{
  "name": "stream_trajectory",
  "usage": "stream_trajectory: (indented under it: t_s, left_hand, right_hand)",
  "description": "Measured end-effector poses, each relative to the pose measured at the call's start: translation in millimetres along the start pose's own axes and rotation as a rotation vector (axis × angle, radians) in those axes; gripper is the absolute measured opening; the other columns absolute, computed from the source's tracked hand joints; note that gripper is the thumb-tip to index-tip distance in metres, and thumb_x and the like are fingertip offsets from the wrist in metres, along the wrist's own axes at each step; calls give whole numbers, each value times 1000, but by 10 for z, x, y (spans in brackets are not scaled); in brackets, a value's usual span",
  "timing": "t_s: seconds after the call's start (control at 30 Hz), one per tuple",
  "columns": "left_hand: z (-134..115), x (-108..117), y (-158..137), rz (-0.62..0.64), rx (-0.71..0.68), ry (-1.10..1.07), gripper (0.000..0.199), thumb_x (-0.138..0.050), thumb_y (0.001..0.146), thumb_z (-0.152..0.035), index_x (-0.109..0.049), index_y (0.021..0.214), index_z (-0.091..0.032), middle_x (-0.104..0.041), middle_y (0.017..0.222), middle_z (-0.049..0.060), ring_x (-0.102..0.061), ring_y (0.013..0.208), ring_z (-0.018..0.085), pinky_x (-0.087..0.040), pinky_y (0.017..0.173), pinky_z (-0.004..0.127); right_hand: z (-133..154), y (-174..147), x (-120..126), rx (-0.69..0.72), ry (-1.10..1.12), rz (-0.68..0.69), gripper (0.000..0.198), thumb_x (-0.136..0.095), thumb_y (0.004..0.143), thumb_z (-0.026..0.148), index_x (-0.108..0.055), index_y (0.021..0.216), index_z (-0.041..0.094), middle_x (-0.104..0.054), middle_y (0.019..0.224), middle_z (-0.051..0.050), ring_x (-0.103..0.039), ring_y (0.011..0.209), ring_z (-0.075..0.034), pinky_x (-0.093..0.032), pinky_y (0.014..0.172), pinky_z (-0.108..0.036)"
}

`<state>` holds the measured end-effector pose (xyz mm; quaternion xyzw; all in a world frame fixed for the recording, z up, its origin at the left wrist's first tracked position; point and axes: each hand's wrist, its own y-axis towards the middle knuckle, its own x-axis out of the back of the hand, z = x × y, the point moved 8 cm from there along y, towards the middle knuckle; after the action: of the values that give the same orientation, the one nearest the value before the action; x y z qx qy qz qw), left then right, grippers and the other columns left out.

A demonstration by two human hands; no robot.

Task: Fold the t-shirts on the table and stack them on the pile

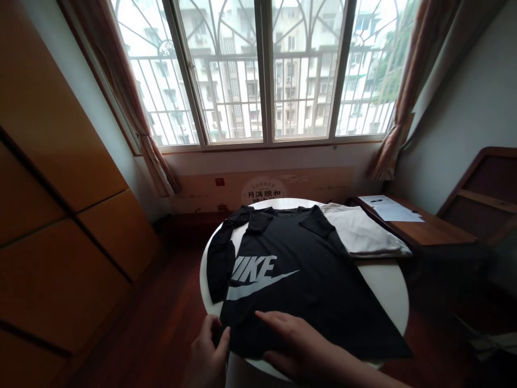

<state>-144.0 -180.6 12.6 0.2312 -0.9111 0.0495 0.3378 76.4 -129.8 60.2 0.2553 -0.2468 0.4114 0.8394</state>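
Left hand [205, 350] curls by a black printed fabric T-shirt [319, 291], grip unclear; right hand [297, 339], thumb and fingers apart, is over it

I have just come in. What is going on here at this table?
Someone is handling a black Nike T-shirt, spread out on a round white table. The left hand is at its near left corner; whether it grips the fabric is unclear. The right hand is over its near part, fingers extended. Another black garment lies to the left, folded white cloth at far right.
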Motion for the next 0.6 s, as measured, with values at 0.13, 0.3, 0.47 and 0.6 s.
stream_trajectory:
  t_s: [0.13, 0.3, 0.47, 0.6]
  left_hand:
    - [-455, 53, 55, -144, -315, -104, 21, -58, 85, -48, -55, 87, -27, -66, 70, -2, -67, 60, 20, -53, 56, 27]
    - [-1058, -85, 128, -35, -610, -67, 2, -57, 89, -28, -56, 88, -26, -65, 71, -2, -63, 59, 16, -49, 57, 24]
    - [-1412, -138, 570, 297, -683, -208, 22, -55, 94, -41, -57, 107, -24, -67, 78, 1, -62, 64, 16, -48, 59, 25]
    - [-1264, 65, 1847, 57, -315, -84, 33, -38, 100, -44, -60, 105, -20, -67, 84, 4, -62, 69, 17, -45, 58, 24]
  right_hand:
    - [-5, 324, -392, 53, 186, 13, 109, -79, 68, 22, -25, 162, 15, -35, 161, -17, -39, 148, -30, -36, 122, -42]
    - [-156, 509, -267, 5, 414, -266, 90, -72, 78, 23, -31, 159, 17, -54, 146, -15, -58, 130, -24, -48, 111, -38]
    - [-304, 602, -24, -67, 612, -406, 46, -57, 95, 31, -58, 139, 19, -65, 131, -12, -64, 121, -22, -50, 107, -38]
    - [-526, 626, -75, -184, 664, -426, 41, -58, 93, 33, -65, 130, 18, -67, 129, -12, -63, 122, -25, -47, 110, -41]
